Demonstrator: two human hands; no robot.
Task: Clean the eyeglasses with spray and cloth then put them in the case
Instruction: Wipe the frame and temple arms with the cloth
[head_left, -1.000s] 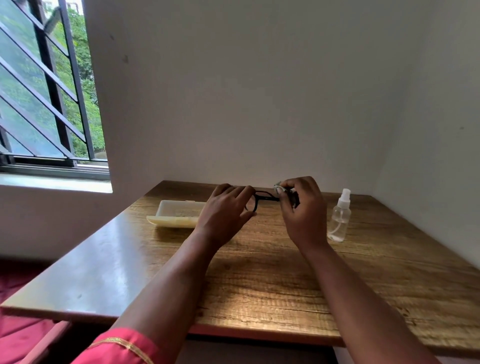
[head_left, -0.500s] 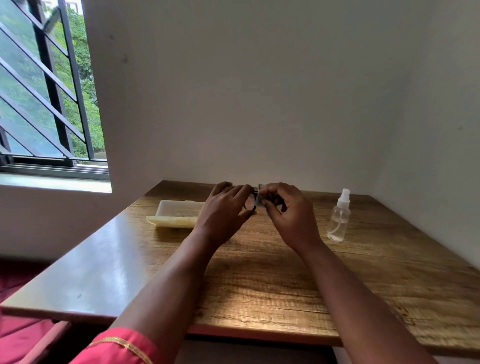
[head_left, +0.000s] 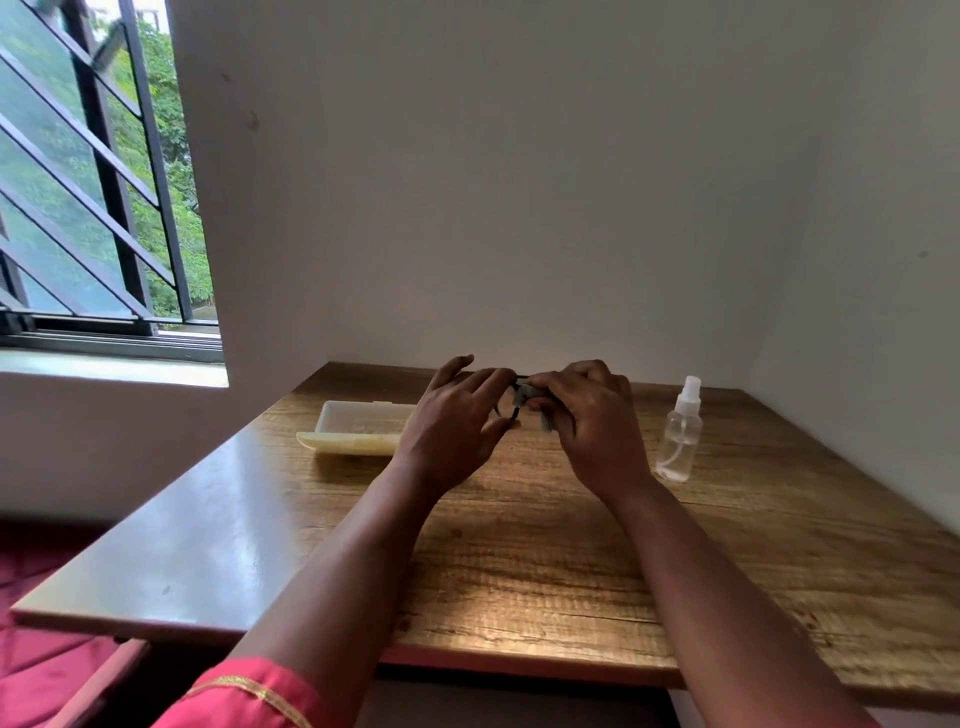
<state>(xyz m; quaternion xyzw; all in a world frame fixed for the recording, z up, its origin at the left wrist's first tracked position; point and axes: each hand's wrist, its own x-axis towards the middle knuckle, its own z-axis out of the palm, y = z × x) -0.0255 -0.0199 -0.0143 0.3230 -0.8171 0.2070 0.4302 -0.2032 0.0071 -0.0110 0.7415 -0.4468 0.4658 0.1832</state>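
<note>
Eyeglasses (head_left: 511, 408), mostly hidden, sit in left hand's (head_left: 454, 431) grip; right hand (head_left: 592, 421) apparently pinches cloth (head_left: 522, 396).

A wood-grain desk (head_left: 571, 561) with a glossy top fills a corner between two pale walls, daylight glaring on its 9 o'clock side. An open cream-coloured case (head_left: 358, 434) lies flat toward 11 o'clock, lid back. A clear spray bottle (head_left: 680, 434) with a white nozzle stands upright toward 2 o'clock, well apart from the case, near the far edge.
</note>
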